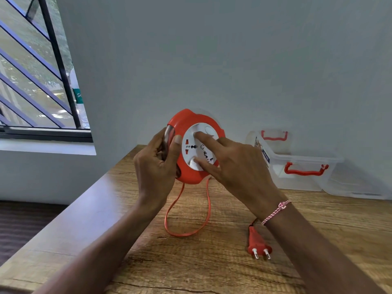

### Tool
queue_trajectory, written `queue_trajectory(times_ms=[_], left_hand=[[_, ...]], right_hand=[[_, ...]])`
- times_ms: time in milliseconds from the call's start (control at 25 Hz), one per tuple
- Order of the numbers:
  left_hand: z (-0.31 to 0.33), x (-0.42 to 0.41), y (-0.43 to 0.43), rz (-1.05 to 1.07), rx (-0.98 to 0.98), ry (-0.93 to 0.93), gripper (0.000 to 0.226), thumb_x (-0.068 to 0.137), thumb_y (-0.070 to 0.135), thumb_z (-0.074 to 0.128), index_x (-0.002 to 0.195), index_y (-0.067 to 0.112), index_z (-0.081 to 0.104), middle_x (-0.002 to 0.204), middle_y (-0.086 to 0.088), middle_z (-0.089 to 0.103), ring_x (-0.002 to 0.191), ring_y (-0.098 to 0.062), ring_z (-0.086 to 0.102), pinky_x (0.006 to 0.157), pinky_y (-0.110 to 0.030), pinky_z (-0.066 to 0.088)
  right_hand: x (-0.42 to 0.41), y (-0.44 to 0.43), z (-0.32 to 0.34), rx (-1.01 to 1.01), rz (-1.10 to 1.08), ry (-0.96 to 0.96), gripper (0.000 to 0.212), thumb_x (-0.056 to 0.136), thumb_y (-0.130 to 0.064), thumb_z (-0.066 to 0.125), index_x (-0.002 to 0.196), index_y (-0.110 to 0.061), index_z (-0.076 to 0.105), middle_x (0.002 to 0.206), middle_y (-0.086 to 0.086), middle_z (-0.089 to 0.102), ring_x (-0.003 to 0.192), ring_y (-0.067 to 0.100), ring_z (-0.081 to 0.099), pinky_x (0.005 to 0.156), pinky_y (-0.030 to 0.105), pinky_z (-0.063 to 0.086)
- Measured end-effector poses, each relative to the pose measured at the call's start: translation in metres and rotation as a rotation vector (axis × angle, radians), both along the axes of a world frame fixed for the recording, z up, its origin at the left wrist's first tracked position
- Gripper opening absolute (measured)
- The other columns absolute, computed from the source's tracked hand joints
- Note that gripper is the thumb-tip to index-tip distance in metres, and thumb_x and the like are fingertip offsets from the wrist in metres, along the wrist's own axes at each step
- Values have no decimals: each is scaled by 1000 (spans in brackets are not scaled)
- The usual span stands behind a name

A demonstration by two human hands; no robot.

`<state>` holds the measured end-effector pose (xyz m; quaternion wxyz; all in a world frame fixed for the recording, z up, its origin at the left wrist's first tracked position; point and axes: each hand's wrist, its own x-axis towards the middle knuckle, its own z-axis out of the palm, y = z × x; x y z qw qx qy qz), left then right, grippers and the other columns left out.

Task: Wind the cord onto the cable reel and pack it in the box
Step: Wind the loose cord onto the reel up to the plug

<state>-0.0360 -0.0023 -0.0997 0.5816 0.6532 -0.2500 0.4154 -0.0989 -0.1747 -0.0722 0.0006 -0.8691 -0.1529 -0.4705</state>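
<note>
An orange cable reel with a white socket face is held up above the wooden table. My left hand grips its left rim and handle. My right hand rests two fingers in the dimples of the white centre disc. An orange flat cord hangs from the reel's underside and loops on the table. The cord's two-pin plug lies on the table under my right wrist. A clear plastic box with red handles stands at the back right by the wall.
The box's clear lid with a red handle lies beside it at the far right. A barred window is on the left. The table's left edge drops to a dark floor.
</note>
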Motion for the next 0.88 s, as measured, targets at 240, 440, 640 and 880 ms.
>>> queue_trajectory(times_ms=[240, 440, 640, 880], left_hand=[[-1, -5, -2, 5, 27, -29, 46, 102, 60, 53, 128, 25, 69, 90, 19, 72, 78, -8, 75, 65, -28, 64], [2, -12, -6, 34, 79, -87, 40, 103, 55, 55, 135, 34, 60, 96, 34, 64, 83, 14, 70, 68, -7, 56], [-3, -8, -8, 87, 147, -142, 54, 103, 56, 54, 134, 14, 70, 84, 15, 66, 80, 9, 66, 66, -15, 56], [2, -5, -2, 81, 55, -63, 43, 101, 60, 54, 135, 35, 60, 96, 37, 62, 78, 16, 68, 68, -11, 58]], right_hand=[[0, 5, -2, 103, -2, -52, 63, 90, -61, 68, 138, -20, 60, 83, 7, 80, 59, 24, 73, 53, 32, 61], [-4, 23, 3, 855, 98, 250, 53, 86, -62, 71, 116, -21, 58, 85, 0, 77, 55, 11, 73, 44, 15, 52], [-9, 27, 9, 1603, 404, 582, 43, 91, -43, 77, 111, -9, 60, 73, 15, 78, 50, 17, 70, 39, 22, 43], [-3, 7, 4, 597, 32, 214, 48, 90, -62, 67, 115, -20, 65, 93, -5, 77, 64, 11, 71, 59, 21, 56]])
